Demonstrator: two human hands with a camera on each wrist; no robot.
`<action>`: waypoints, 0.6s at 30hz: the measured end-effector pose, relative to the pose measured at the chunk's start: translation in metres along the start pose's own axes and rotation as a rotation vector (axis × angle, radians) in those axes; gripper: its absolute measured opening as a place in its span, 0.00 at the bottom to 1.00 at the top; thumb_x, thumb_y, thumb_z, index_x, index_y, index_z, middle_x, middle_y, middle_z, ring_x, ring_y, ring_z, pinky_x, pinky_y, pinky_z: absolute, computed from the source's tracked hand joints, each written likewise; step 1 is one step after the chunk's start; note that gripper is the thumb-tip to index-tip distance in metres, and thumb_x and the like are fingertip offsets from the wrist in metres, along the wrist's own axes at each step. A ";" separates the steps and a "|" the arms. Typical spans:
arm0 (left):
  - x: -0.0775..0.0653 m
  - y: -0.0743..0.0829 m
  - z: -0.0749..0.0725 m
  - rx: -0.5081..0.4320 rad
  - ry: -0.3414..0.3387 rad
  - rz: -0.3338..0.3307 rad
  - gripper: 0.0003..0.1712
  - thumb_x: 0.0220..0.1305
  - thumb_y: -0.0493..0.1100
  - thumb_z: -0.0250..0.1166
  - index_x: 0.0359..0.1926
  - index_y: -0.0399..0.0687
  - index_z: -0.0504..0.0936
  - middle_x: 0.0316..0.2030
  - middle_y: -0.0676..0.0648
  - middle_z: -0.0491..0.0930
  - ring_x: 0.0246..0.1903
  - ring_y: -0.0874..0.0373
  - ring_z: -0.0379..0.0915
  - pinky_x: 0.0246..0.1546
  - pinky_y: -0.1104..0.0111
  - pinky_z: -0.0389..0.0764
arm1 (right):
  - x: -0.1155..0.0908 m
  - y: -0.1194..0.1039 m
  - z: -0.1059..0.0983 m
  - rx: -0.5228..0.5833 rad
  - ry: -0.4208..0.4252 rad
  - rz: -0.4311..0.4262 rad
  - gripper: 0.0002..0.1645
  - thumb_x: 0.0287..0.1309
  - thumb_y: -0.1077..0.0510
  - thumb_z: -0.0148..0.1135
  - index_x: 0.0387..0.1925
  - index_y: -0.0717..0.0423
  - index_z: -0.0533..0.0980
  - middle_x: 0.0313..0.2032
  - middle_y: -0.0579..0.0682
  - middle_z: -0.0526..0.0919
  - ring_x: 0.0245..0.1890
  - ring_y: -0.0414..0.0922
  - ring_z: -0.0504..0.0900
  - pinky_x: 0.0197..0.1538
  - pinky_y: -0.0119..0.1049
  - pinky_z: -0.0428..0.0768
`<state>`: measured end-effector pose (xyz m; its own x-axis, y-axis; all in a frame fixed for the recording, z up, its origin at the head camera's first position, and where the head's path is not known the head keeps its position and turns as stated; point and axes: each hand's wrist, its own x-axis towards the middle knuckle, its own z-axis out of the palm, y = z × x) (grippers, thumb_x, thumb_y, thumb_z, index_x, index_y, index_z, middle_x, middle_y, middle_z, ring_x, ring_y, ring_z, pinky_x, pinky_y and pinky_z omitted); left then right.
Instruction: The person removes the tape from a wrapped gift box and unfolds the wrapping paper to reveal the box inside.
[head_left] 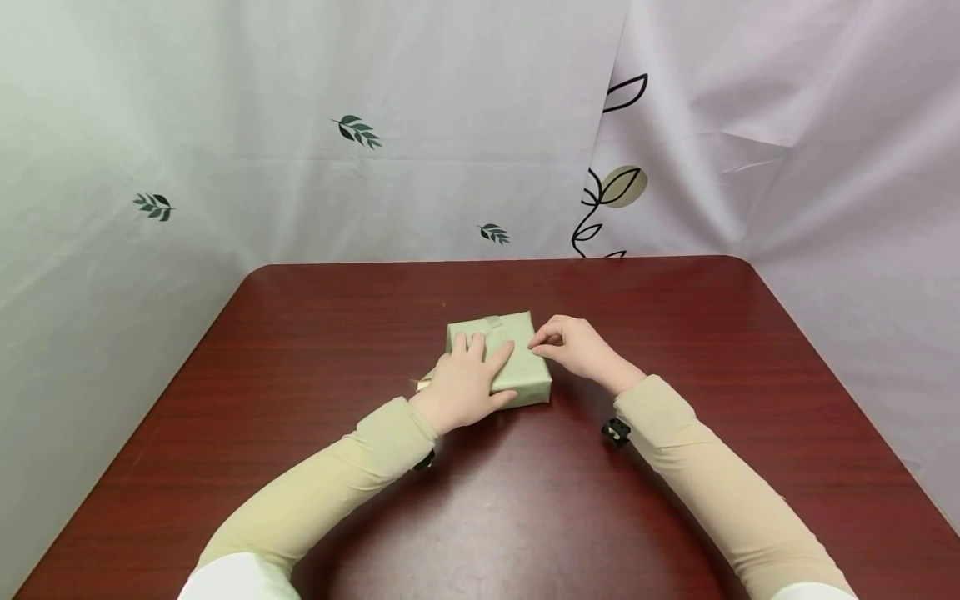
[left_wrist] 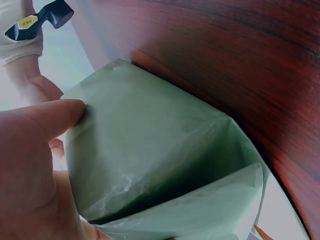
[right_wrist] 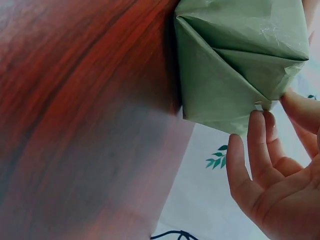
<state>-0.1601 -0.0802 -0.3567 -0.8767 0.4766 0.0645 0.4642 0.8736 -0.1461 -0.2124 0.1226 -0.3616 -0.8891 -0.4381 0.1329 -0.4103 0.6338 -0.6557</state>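
A box wrapped in pale green paper (head_left: 519, 367) lies on the table. My left hand (head_left: 465, 387) rests on its top with the fingers spread; the thumb lies near the front edge. At the right end, the fingertips and thumb of my right hand (head_left: 573, 343) pinch the edge of the wrapping paper. The right wrist view shows this end's folded flap (right_wrist: 215, 85), with a small shiny bit, perhaps clear tape, by the fingertips. In the left wrist view the paper's other end stands loose, with an unfastened flap (left_wrist: 200, 207) and a dark gap behind it.
The dark red wooden table (head_left: 315, 333) has rounded far corners. White curtains (head_left: 450, 125) with leaf prints hang behind it and on both sides. A small black device (head_left: 617, 432) sits at the right wrist, and another (head_left: 424, 460) at the left.
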 end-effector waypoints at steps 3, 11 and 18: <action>0.000 0.000 0.000 -0.003 0.006 0.005 0.41 0.59 0.69 0.56 0.69 0.58 0.63 0.51 0.37 0.68 0.46 0.43 0.62 0.26 0.62 0.78 | 0.000 -0.001 -0.001 -0.021 0.002 -0.015 0.04 0.55 0.61 0.66 0.33 0.57 0.83 0.34 0.49 0.81 0.35 0.45 0.81 0.40 0.39 0.77; 0.001 0.000 -0.002 -0.007 -0.013 -0.003 0.41 0.60 0.69 0.55 0.70 0.58 0.62 0.53 0.37 0.67 0.48 0.42 0.62 0.28 0.60 0.78 | 0.003 -0.006 -0.005 -0.068 -0.017 0.009 0.03 0.54 0.60 0.67 0.30 0.56 0.81 0.31 0.49 0.82 0.31 0.43 0.77 0.36 0.36 0.73; 0.001 0.001 -0.002 -0.008 -0.015 -0.002 0.41 0.60 0.69 0.55 0.69 0.58 0.63 0.53 0.36 0.67 0.48 0.42 0.62 0.29 0.60 0.79 | 0.005 -0.012 -0.003 -0.175 -0.012 0.022 0.03 0.54 0.61 0.65 0.30 0.57 0.81 0.29 0.50 0.82 0.29 0.43 0.76 0.36 0.36 0.74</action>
<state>-0.1601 -0.0793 -0.3547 -0.8792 0.4738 0.0503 0.4637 0.8752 -0.1378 -0.2122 0.1147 -0.3506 -0.8960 -0.4299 0.1108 -0.4211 0.7440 -0.5188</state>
